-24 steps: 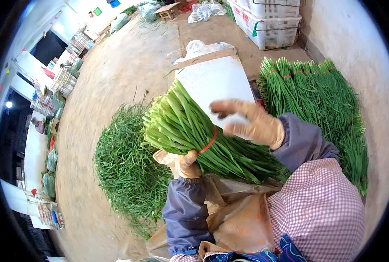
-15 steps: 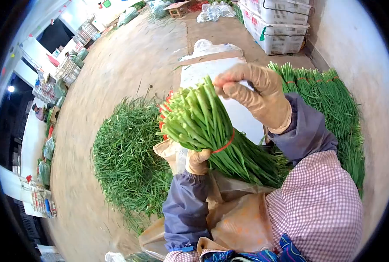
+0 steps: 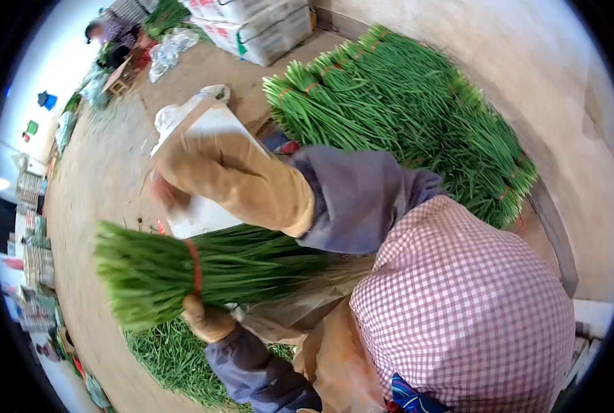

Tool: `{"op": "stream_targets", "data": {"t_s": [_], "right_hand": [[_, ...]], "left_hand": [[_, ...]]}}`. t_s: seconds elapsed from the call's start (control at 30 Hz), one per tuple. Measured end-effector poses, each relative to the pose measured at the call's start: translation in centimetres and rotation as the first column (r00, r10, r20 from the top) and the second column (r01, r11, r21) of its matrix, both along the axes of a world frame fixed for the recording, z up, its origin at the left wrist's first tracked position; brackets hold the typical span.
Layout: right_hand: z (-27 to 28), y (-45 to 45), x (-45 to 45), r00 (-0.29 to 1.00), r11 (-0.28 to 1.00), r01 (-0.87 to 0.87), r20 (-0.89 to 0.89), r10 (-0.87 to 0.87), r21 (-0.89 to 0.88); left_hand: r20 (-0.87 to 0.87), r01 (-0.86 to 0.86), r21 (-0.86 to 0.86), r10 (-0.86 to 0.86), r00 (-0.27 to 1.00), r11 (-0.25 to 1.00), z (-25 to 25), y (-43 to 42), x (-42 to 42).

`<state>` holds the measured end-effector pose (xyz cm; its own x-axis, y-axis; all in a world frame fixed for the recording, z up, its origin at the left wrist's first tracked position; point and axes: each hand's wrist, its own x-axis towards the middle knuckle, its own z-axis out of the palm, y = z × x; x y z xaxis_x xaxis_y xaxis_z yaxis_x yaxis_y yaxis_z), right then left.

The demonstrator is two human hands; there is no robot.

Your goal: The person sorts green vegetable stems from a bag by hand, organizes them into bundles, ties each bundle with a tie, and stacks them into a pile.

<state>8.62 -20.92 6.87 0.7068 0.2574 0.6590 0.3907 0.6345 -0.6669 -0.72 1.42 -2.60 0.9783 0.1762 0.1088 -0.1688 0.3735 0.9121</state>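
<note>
A thick bunch of garlic chives (image 3: pixel 145 275), tied with a red band (image 3: pixel 194 267), lies nearly level across the front of my body. My left hand (image 3: pixel 207 320), in a tan glove, grips it from below, close to the band. Most of the left fingers are hidden under the stalks. Above the bunch is my right hand (image 3: pixel 214 175), also gloved and apart from the chives. Motion smears its fingertips, so I cannot tell whether they hold anything. Behind that hand is a white board (image 3: pixel 214 127), partly covered by my arm.
Several banded chive bunches (image 3: pixel 389 96) lie in rows by the wall at right. Loose green leaves (image 3: pixel 176 365) are heaped below my left hand. White crates (image 3: pixel 265 34) stand at the back. Another person (image 3: pixel 117 34) is at the far left, near a small wooden stool (image 3: pixel 119 77).
My view has swung to the right. The bunch has turned from slanting upward to lying nearly level, still in my left hand. My right hand has moved left in view, from the stalk ends to above the bunch.
</note>
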Motion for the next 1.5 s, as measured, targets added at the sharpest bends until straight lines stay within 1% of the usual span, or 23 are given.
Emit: {"op": "stream_targets", "data": {"t_s": [0.03,0.1,0.13,0.3,0.37,0.43,0.47,0.6,0.63,0.67,0.73,0.87,0.9,1.0,1.07,1.13,1.17,1.2,1.23,1.27,1.33,1.4,1.5], "right_hand": [[-1.9,-1.1,-1.1,0.967,0.981,-0.168,-0.212,0.144,-0.096],[-5.5,-1.8,-3.3,0.774,0.848,-0.49,-0.548,0.317,-0.201],[-6.4,-2.4,-4.3,0.665,0.818,-0.566,-0.643,0.38,-0.101],[-7.6,-3.7,-3.0,0.811,0.993,-0.101,-0.573,0.114,0.054],[-6.7,-5.4,-2.9,0.806,0.973,-0.228,-0.558,0.198,0.016],[-7.4,-5.6,-3.8,0.672,0.831,-0.556,-0.578,0.463,0.02],[-7.9,-5.5,-4.1,0.57,0.715,-0.699,-0.584,0.578,0.025],[-12.0,-5.3,-2.9,0.138,0.327,-0.772,-0.358,0.923,0.545],[-12.3,-5.6,-2.7,0.108,0.249,-0.783,-0.27,0.957,0.57],[-12.5,-6.3,-2.9,0.169,0.306,-0.773,-0.285,0.944,0.556],[-12.8,-7.4,-3.5,0.342,0.498,-0.727,-0.38,0.859,0.472],[-14.2,-10.6,-5.0,0.642,0.843,-0.514,-0.581,0.5,0.159],[-14.1,-12.0,-5.3,0.648,0.882,-0.462,-0.642,0.41,0.096],[-12.6,-17.8,-7.0,0.569,0.939,-0.316,-0.819,0.074,-0.134],[-11.1,-22.0,-7.7,0.618,0.917,-0.088,-0.744,-0.255,-0.388],[-14.0,-29.6,-6.4,0.483,0.721,-0.016,-0.637,-0.601,-0.692],[-15.2,-33.6,-6.5,0.513,0.609,-0.016,-0.529,-0.676,-0.793],[-16.2,-37.5,-6.5,0.537,0.48,-0.013,-0.411,-0.736,-0.877],[-15.3,-39.8,-8.0,0.5,0.127,0.001,-0.11,-0.859,-0.992],[-19.3,-44.8,-8.4,0.489,-0.064,-0.001,0.055,-0.87,-0.998],[-19.2,-48.3,-13.2,0.416,-0.118,-0.076,0.076,-0.906,-0.99],[-18.3,-48.8,-17.6,0.251,-0.229,-0.37,0.141,-0.958,-0.9],[-23.1,-51.1,-23.8,0.222,-0.358,-0.584,0.28,-0.934,-0.729]], "left_hand": [[0.036,-0.108,0.108,0.105,0.994,0.988,0.7,0.8,0.2],[0.11,0.117,0.086,-0.126,0.986,0.989,2.7,1.3,1.7],[0.129,0.119,0.194,-0.146,0.981,0.974,5.3,0.4,2.2],[0.204,0.061,0.371,-0.146,0.968,0.927,8.5,-1.2,3.9],[0.202,0.063,0.452,-0.172,0.964,0.89,9.3,-2.4,4.1],[0.196,0.059,0.559,-0.201,0.96,0.827,10.1,-3.8,4.5],[0.19,0.053,0.631,-0.22,0.957,0.774,10.5,-4.4,4.6],[0.156,-0.027,0.947,-0.387,0.909,0.32,11.6,-8.5,5.1],[0.156,-0.08,0.98,-0.453,0.877,0.184,11.6,-9.8,5.1],[0.156,-0.146,0.987,-0.526,0.836,0.06,11.5,-11.1,5.1],[0.152,-0.307,0.944,-0.67,0.727,-0.118,10.6,-13.6,4.3],[0.156,-0.589,0.777,-0.836,0.526,-0.225,8.1,-16.3,1.2],[0.146,-0.635,0.717,-0.83,0.539,-0.286,7.5,-16.1,0.6],[0.227,-0.423,0.877,-0.579,0.783,-0.229,7.0,-12.4,1.9],[0.281,-0.404,0.878,-0.404,0.87,-0.259,6.1,-8.4,3.5],[0.015,-0.121,0.921,-0.276,0.961,-0.371,1.5,-2.2,5.1],[-0.319,0.299,0.899,-0.012,0.948,-0.32,0.6,-1.4,5.0],[-0.477,0.474,0.831,0.065,0.876,-0.292,0.4,-1.1,4.0],[-0.639,0.609,0.723,0.02,0.769,-0.327,-1.0,0.4,5.4],[-0.658,0.625,0.726,-0.026,0.752,-0.286,0.6,-0.7,4.5],[-0.651,0.633,0.7,0.068,0.756,-0.331,1.8,-1.9,3.3],[-0.64,0.635,0.684,0.121,0.758,-0.361,1.8,-2.3,3.4],[-0.631,0.632,0.682,0.14,0.763,-0.369,2.3,-2.5,3.0]]}}
